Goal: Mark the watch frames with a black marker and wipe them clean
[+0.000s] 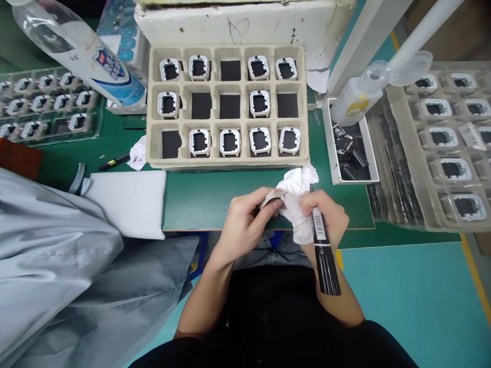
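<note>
Between thumb and fingers, my left hand [245, 220] grips a pale watch case frame [273, 196] seen edge-on. My right hand [328, 209] is closed around a black marker pen [324, 250] with a barcode label, its thick end pointing down toward my forearm. The same hand also holds a crumpled white cloth [297, 184], which touches the frame. Just beyond my hands, a beige moulded tray [226, 162] bears several white watch case frames [230, 142]; some of its pockets hold no frame and show dark bottoms.
A white box [330, 148] of small black parts stands right, with a squeeze bottle [356, 97]. Stacked trays [418, 179] lie far right. At left are a clear bottle [103, 61], a black pen [114, 161], a white foam sheet [126, 204] and a person's grey sleeve [46, 245].
</note>
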Demonstrator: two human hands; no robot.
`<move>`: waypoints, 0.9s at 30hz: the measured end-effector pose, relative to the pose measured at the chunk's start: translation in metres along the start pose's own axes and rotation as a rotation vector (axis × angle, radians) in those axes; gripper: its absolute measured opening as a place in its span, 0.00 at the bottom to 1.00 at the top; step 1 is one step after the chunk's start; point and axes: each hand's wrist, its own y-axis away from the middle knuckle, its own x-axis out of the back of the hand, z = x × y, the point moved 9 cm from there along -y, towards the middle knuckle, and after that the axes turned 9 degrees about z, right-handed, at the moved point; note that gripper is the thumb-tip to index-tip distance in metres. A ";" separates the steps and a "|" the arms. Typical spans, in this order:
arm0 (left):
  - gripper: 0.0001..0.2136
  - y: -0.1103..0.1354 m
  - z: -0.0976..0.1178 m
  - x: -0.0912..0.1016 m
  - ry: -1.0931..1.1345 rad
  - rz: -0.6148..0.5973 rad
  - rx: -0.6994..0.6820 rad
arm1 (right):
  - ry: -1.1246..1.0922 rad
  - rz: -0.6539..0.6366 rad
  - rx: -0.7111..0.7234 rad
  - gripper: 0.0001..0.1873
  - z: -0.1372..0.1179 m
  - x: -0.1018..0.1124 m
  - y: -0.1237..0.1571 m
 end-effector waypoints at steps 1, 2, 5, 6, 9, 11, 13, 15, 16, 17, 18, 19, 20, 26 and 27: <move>0.07 0.000 0.000 0.000 -0.011 -0.005 -0.003 | 0.004 -0.004 -0.013 0.15 0.001 0.000 0.000; 0.07 -0.001 0.000 0.000 -0.023 -0.012 -0.003 | 0.009 -0.009 -0.024 0.15 0.001 -0.001 -0.001; 0.10 -0.003 0.001 -0.003 -0.062 -0.048 0.008 | 0.017 -0.028 -0.050 0.15 0.001 -0.002 -0.002; 0.11 -0.004 0.001 -0.004 -0.074 -0.062 0.012 | 0.010 -0.031 -0.057 0.15 0.000 -0.003 -0.002; 0.13 -0.006 0.003 -0.009 -0.097 -0.105 0.027 | -0.041 -0.019 -0.103 0.16 0.005 0.000 -0.001; 0.13 -0.007 0.002 -0.010 -0.086 -0.122 0.066 | -0.110 0.005 -0.152 0.18 0.012 0.003 0.000; 0.12 -0.006 -0.003 -0.010 -0.028 -0.125 0.143 | -0.222 0.029 -0.205 0.19 0.019 0.007 0.002; 0.11 -0.003 -0.009 -0.011 0.058 -0.129 0.231 | -0.328 0.037 -0.259 0.19 0.026 0.008 0.004; 0.11 -0.002 -0.011 -0.012 0.101 -0.130 0.266 | -0.353 0.034 -0.274 0.19 0.027 0.008 0.005; 0.11 -0.001 -0.012 -0.012 0.140 -0.129 0.291 | -0.350 0.030 -0.274 0.20 0.028 0.008 0.005; 0.11 0.000 -0.013 -0.013 0.172 -0.128 0.309 | -0.327 0.030 -0.262 0.20 0.027 0.008 0.004; 0.11 0.001 -0.014 -0.013 0.198 -0.125 0.321 | -0.292 0.036 -0.239 0.21 0.025 0.009 0.003; 0.11 0.001 -0.014 -0.013 0.220 -0.121 0.330 | -0.255 0.046 -0.209 0.21 0.022 0.011 0.002; 0.12 0.002 -0.012 -0.014 0.268 -0.130 0.360 | -0.249 0.016 -0.237 0.19 0.024 0.005 0.004; 0.12 0.002 -0.011 -0.014 0.272 -0.133 0.359 | -0.256 0.004 -0.260 0.18 0.026 0.003 0.005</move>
